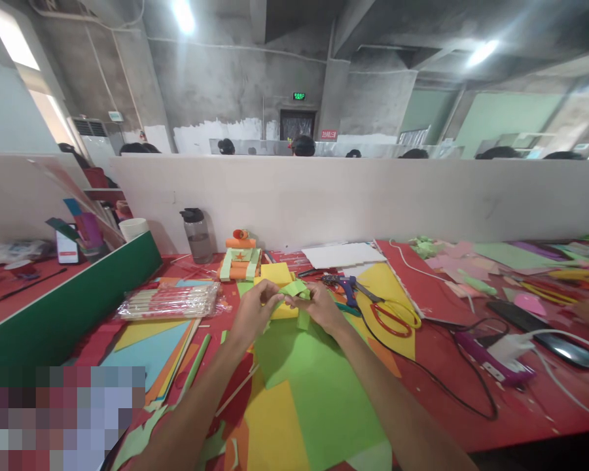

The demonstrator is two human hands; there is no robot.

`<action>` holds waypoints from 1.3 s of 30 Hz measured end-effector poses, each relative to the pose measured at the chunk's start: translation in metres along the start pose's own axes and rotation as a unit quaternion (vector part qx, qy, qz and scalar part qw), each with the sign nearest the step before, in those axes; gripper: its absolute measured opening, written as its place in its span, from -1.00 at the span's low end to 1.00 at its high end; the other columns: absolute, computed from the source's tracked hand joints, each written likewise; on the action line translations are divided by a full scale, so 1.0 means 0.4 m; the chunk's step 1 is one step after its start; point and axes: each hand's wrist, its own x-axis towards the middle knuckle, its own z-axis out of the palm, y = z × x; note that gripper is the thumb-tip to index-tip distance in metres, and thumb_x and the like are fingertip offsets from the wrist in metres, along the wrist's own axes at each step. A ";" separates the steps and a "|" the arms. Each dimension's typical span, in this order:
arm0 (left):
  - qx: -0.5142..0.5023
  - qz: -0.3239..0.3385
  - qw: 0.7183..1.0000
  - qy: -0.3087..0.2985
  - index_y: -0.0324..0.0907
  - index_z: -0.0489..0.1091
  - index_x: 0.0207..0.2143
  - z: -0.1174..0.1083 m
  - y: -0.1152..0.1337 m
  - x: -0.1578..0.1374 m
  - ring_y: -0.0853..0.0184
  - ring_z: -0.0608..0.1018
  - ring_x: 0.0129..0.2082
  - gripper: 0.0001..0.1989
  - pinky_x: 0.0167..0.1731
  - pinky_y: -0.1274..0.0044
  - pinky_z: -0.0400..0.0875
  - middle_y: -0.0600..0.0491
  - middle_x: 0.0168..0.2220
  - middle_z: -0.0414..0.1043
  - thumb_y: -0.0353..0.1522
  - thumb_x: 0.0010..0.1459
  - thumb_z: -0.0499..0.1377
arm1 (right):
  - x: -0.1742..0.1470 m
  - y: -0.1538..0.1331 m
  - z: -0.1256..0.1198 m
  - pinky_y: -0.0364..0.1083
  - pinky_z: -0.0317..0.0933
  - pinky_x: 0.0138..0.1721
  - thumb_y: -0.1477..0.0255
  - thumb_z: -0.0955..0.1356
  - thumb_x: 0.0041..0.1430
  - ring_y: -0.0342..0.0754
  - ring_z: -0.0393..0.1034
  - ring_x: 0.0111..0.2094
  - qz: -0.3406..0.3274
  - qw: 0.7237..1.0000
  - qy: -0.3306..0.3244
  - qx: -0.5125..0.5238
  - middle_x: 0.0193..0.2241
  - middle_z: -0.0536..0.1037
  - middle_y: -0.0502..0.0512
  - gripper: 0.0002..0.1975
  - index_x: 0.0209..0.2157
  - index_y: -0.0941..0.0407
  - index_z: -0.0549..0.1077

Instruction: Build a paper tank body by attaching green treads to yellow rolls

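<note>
Between my two hands is a folded light green paper strip (294, 288), pinched at both sides above the table. My left hand (261, 306) has its thumb and forefinger closed on the strip's left part. On the other side, my right hand (322, 307) grips the same strip, and a short end hangs below its fingers. Just behind the hands stands a yellow paper piece (275, 271), partly hidden by them. Large green paper sheets (334, 392) lie under my forearms, overlapping a yellow sheet (275, 432).
A paper tank model (240, 258) and a water bottle (197, 237) stand near the white partition (324, 196). Left lie wrapped sticks (169, 302). To the right are a glue gun (347, 289), scissors (392, 317), cables, a purple power strip (495, 360) and a phone (572, 348).
</note>
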 end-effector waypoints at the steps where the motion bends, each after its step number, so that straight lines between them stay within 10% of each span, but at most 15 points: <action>1: -0.009 -0.003 1.000 0.002 -0.20 0.35 -0.35 0.001 -0.002 0.000 0.41 0.43 -0.47 -0.78 -0.45 0.60 0.27 0.10 -0.45 0.42 -0.21 0.09 0.19 | 0.001 0.003 0.000 -0.13 0.19 -0.45 0.19 0.45 -0.05 -0.04 0.38 -0.50 -0.001 1.000 0.002 -0.001 -0.58 0.53 0.02 -0.72 -0.54 0.13 0.54; 39: -0.128 -0.050 0.990 -0.007 -0.21 0.47 -0.30 -0.006 0.020 0.007 0.38 0.47 -0.48 -0.68 -0.49 0.59 0.29 0.06 -0.46 0.50 -0.17 -0.04 0.30 | -0.006 -0.021 0.014 -0.11 0.25 -0.48 0.12 0.40 0.01 -0.04 0.40 -0.53 0.011 0.990 0.121 0.074 -0.54 0.53 0.07 -0.68 -0.49 0.11 0.46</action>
